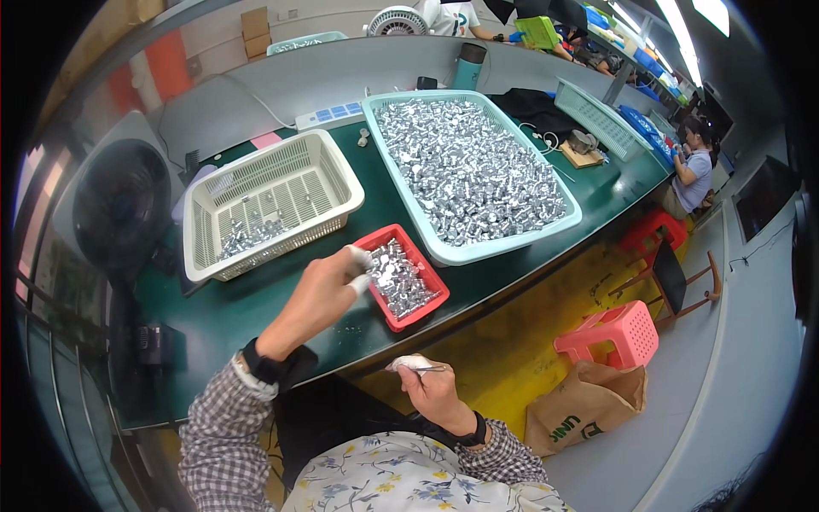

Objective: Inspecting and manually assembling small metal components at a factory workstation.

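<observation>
While the left hand [328,286] hovered over the small red rectangular plastic tray [403,275] of shiny silver metal parts [394,277], I read its grip as narrow: white-taped fingertips [358,256] pinched together at the tray's near-left edge. Couldn't tell whether a part was actually between them.

Key relation: the parts lay just right of and slightly beyond that grip, touching or nearly so. Tray's long axis ran diagonally, far-left to near-right, across the dark green counter [256,316]. Left hand was clearly the nearer one.

Right hand [431,388] sat well back, off the counter edge, close to the body. Its grip was closed on a thin metal tool [431,369], with a white-wrapped fingertip on top. Tool's tip pointed right.

Beyond the tray: a large pale teal plastic basket [512,235] piled with the same silver parts, and to its left a cream slotted plastic basket [345,192] with only a few parts in the bottom.
</observation>
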Demonstrator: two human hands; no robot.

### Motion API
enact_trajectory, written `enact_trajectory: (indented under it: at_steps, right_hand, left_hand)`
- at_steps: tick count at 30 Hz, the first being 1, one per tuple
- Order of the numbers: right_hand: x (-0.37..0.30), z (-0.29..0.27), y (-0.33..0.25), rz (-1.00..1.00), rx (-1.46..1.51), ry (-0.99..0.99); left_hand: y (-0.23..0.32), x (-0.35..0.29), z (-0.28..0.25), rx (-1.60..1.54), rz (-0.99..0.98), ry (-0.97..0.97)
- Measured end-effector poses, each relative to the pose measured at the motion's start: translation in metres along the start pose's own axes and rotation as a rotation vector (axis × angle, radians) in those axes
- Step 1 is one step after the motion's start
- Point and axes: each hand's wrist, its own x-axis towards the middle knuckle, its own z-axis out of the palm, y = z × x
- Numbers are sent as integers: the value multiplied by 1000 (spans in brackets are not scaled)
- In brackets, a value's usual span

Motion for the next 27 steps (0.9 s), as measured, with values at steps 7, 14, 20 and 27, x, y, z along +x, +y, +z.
enact_trajectory:
  at_steps: [7,14,20,27]
  right_hand:
    - [16,52,-8,-111,78,-73]
    - [35,139,-36,-40,159,-198]
    - [47,198,-56,-20,167,-167]
    - [48,246,-52,-49,196,-179]
  left_hand:
    - [-61,-102,-63,-393,-382,127]
    - [-137,-167,-85,-1122,-373,300]
    - [-159,-183,-104,-1137,-369,328]
    - [-186,-191,-119,-1116,-283,321]
